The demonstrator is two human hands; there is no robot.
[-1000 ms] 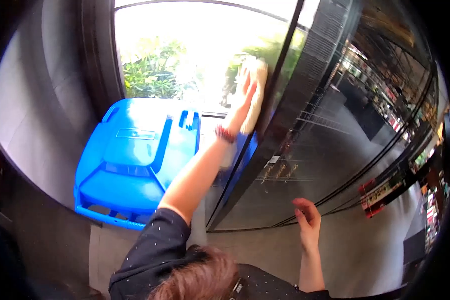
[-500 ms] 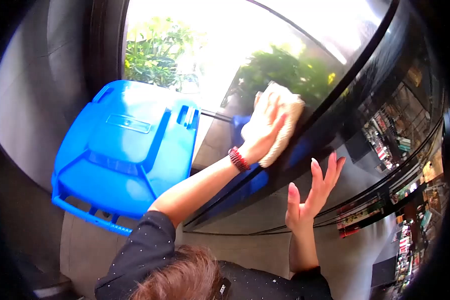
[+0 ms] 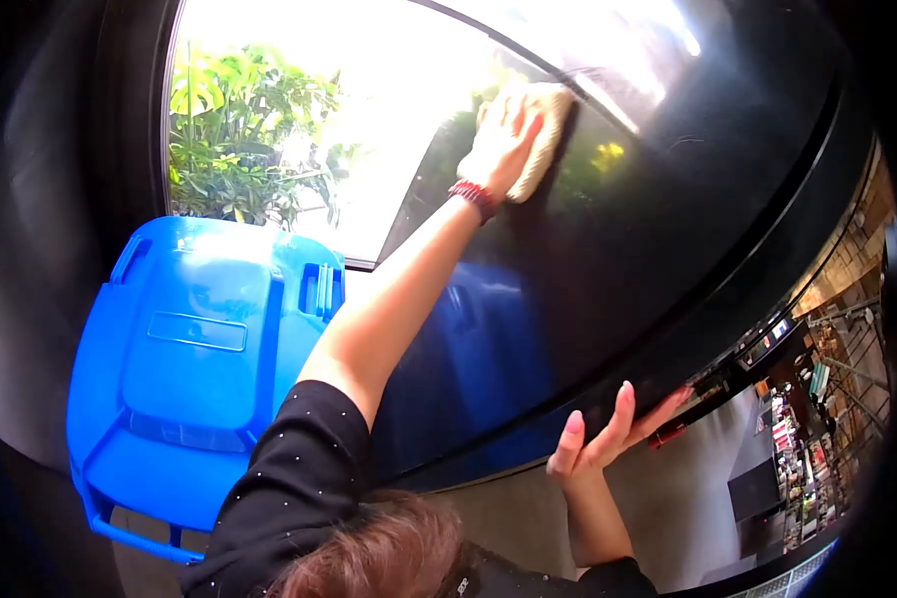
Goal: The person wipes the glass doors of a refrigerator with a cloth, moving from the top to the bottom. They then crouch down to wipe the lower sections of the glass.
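My left hand (image 3: 496,149), with a dark red beaded bracelet (image 3: 475,197) at the wrist, presses a beige cloth (image 3: 546,135) against a glossy black panel (image 3: 658,239). Its fingers lie over the cloth, near a seam in the panel's upper part. Lower and to the right, my right hand (image 3: 608,439) is open with fingers spread and nothing in it. It is close to the panel's lower edge; whether it touches is hard to tell.
A blue wheeled bin (image 3: 194,369) with its lid down stands at the left beside the panel. Behind it, a bright window shows green plants (image 3: 254,130). Shelves with many small goods (image 3: 817,439) are at the far right.
My left hand has slid the cloth up and slightly left along the panel. My right hand is lower, still open. The view has shifted, and the bin appears lower and further left.
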